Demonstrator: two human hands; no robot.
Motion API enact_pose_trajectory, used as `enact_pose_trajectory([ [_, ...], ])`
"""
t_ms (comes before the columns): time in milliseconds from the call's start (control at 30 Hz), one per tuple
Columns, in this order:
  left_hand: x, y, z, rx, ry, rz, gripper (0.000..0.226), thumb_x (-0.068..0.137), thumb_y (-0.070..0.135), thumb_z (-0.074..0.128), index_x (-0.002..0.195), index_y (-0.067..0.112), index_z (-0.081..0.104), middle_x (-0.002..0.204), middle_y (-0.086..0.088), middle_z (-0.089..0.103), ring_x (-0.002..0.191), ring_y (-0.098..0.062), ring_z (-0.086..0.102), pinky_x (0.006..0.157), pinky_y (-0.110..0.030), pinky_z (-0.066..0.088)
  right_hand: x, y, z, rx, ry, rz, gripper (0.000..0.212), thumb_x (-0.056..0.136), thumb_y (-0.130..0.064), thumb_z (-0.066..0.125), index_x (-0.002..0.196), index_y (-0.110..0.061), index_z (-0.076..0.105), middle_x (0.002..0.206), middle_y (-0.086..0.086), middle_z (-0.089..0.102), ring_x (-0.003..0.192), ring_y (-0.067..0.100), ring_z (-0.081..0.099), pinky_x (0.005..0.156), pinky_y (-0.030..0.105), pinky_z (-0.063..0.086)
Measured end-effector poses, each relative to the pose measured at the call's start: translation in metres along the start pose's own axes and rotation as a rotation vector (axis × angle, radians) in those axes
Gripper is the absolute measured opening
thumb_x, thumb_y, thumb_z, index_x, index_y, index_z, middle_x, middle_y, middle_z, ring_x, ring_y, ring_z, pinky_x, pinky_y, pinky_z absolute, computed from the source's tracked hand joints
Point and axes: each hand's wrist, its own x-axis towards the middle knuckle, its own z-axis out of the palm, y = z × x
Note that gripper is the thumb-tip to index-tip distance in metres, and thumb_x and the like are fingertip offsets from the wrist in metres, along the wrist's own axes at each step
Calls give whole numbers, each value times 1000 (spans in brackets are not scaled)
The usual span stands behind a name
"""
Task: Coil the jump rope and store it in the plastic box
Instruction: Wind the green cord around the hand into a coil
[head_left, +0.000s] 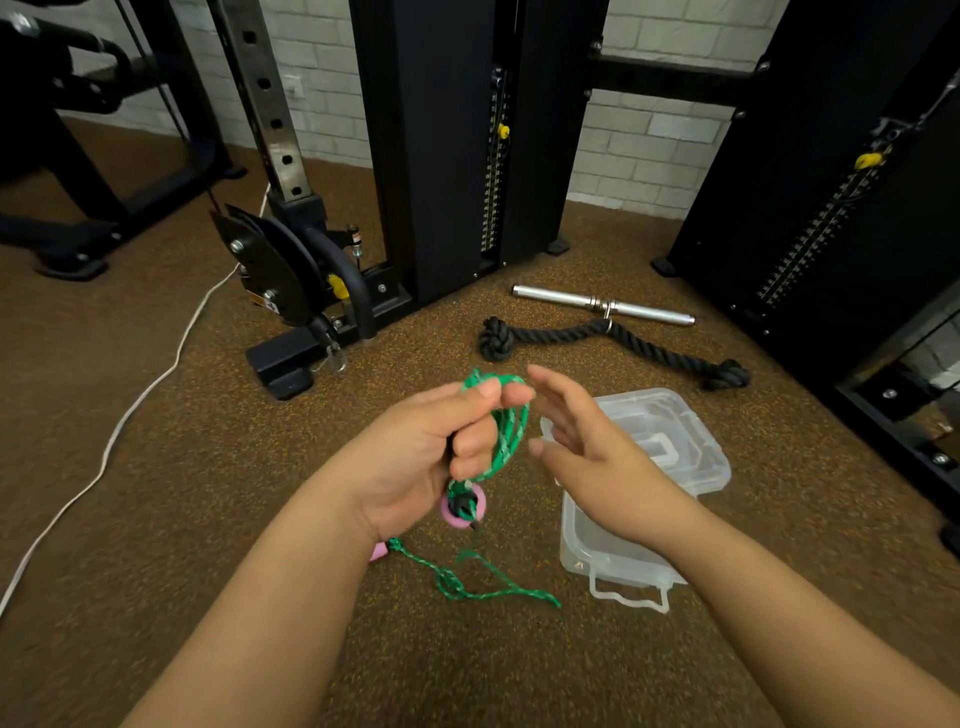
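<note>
The jump rope (506, 431) is green, bunched in loops in the left hand (431, 457), which grips it tight. A loose end lies on the floor (156, 493). The right hand (587, 447) has straight fingers and holds nothing. The plastic box (587, 545) sits below it.

I am seeing two bare forearms reaching in from the bottom edge of my view, both uncovered right down to where the picture is cutting them off. No sleeve is showing on either. The bare left hand (415, 452) is wearing nothing on its wrist or fingers, and the bare right hand (587, 447) is looking just as plain. The fingernails are showing short and unpainted, and motion is blurring the right fingertips slightly.
</note>
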Motion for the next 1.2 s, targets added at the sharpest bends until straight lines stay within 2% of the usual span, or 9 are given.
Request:
enact_pose_trajectory([
  [233, -6, 1, 3, 52, -131, -69, 25, 85, 23, 51, 89, 7, 70, 46, 5, 34, 40, -6, 29, 42, -15, 24, 0, -10, 4, 180, -90, -70, 25, 97, -8, 41, 115, -12, 58, 110, 4, 65, 103, 4, 56, 90, 22, 46],
  [333, -6, 2, 0, 13, -113, -46, 25, 85, 22, 51, 88, 8, 70, 45, 5, 34, 39, -6, 29, 40, -13, 27, -2, -3, 4, 137, -95, -71, 35, 89, -19, 48, 121, -5, 53, 122, 22, 58, 112, 18, 53, 98, 34, 43],
  [467, -6, 1, 1, -1, -183, -83, 23, 87, 22, 52, 87, 7, 70, 45, 5, 36, 38, -5, 31, 41, -14, 26, -2, -2, 7, 250, -129, -52, 58, 92, 2, 46, 140, -28, 33, 148, 0, 37, 131, -3, 40, 102, 21, 41],
  [600, -5, -4, 2, 8, -247, -103, 21, 89, 22, 53, 88, 9, 70, 46, 6, 39, 38, -5, 34, 41, -13, 28, 0, -3, 9, 174, -188, -54, 33, 94, -4, 44, 125, -6, 55, 132, 17, 57, 122, 12, 53, 104, 25, 42],
  [800, 4, -2, -6, -66, 122, -43, 27, 93, 24, 48, 100, 7, 68, 50, 7, 40, 43, -5, 34, 41, -13, 32, -1, 9, 6, -76, 35, 39, 24, 99, -27, 40, 89, -22, 62, 62, -3, 58, 63, 17, 53, 65, 39, 43],
  [900, 9, -4, -5, -169, 332, -19, 31, 94, 30, 49, 110, 9, 66, 61, 6, 57, 52, -6, 44, 52, -18, 39, -8, 9, 18, -448, -79, -14, 21, 98, -33, 41, 90, -30, 60, 67, -9, 55, 63, 11, 53, 63, 32, 43],
  [1000, 12, -7, -2, 30, 449, -52, 35, 96, 40, 43, 90, 23, 73, 81, 7, 72, 72, -10, 53, 62, -28, 34, -13, 1, 34, -671, -144, -168, 27, 96, -39, 38, 93, -24, 60, 83, -3, 63, 83, 17, 59, 74, 36, 47],
  [1100, 12, -9, 0, 291, 485, -66, 47, 97, 45, 36, 79, 27, 75, 86, 0, 71, 74, -16, 51, 60, -30, 33, -15, -13, 34, -605, -137, -229, 32, 93, -44, 39, 85, -22, 60, 74, -8, 60, 76, 11, 58, 70, 36, 47],
  [1200, 9, -9, 1, 471, 475, -17, 46, 98, 44, 33, 70, 42, 70, 98, -3, 70, 88, -23, 60, 68, -35, 46, -15, -27, 24, -295, -65, -185, 22, 95, -31, 50, 78, -25, 63, 68, -19, 60, 72, -7, 56, 64, 16, 42],
])
